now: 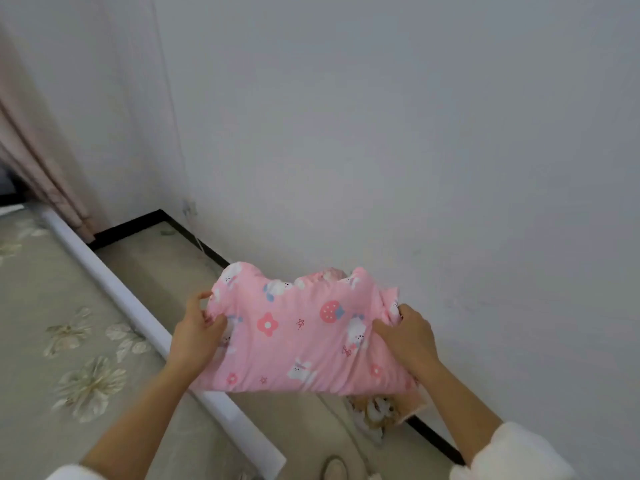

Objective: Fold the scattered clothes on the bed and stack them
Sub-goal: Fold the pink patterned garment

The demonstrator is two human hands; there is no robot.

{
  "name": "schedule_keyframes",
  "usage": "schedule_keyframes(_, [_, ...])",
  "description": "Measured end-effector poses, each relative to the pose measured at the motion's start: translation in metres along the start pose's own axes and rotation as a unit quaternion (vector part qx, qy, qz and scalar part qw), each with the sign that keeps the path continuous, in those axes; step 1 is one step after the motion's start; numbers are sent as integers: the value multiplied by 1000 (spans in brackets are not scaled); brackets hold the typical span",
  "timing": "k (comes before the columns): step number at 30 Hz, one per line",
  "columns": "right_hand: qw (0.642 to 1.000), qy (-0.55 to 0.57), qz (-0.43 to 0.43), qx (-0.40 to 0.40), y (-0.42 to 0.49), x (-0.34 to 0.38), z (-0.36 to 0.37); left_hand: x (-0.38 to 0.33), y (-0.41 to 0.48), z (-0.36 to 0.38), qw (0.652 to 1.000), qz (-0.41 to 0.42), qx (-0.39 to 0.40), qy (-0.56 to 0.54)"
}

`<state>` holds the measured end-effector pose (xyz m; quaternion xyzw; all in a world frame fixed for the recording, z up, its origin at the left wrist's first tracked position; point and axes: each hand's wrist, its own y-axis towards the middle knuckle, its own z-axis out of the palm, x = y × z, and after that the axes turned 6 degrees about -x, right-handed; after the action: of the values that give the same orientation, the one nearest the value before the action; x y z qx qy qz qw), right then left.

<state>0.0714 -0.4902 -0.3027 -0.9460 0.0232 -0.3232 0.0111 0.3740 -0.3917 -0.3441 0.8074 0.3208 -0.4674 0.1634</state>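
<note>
Seen from the head camera, a person holds a pink garment [301,337] in the air with both hands, out past the bed's [52,306] white side edge and over the strip of floor [166,268] between the bed and the wall [381,133]. The garment is padded and printed with white rabbits, strawberries and flowers. It hangs bunched and doubled over, not spread flat. The left hand [195,336] grips the end nearer the bed, its thumb pressed on top and its fingers [200,296] curled round the edge, pinching the cloth. The right hand [407,336] grips the end farther from the bed, its fingers [384,329] dug into the padding. Holding both ends apart likely keeps the thick fabric taut and off the floor, so it can be straightened before it is laid down to fold. The bed, under a pale flowered cover, shows no other clothes and no stack in the part that is visible. On the floor beside the bed, below the garment, lies a crumpled patterned thing [374,414] too hidden to identify. White fluffy sleeves [509,452] cover the forearms, and a pink curtain [41,168] hangs beyond the bed's far end.
</note>
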Motion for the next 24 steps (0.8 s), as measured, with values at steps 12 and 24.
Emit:
schedule_keyframes(12, [976,-15,-154,151,221,89,81,-15,120,28,977,-156,-147,18])
schedule_keyframes(24, [933,-6,-252,257,338,315,277,40,318,-82,938,-211,-270,43])
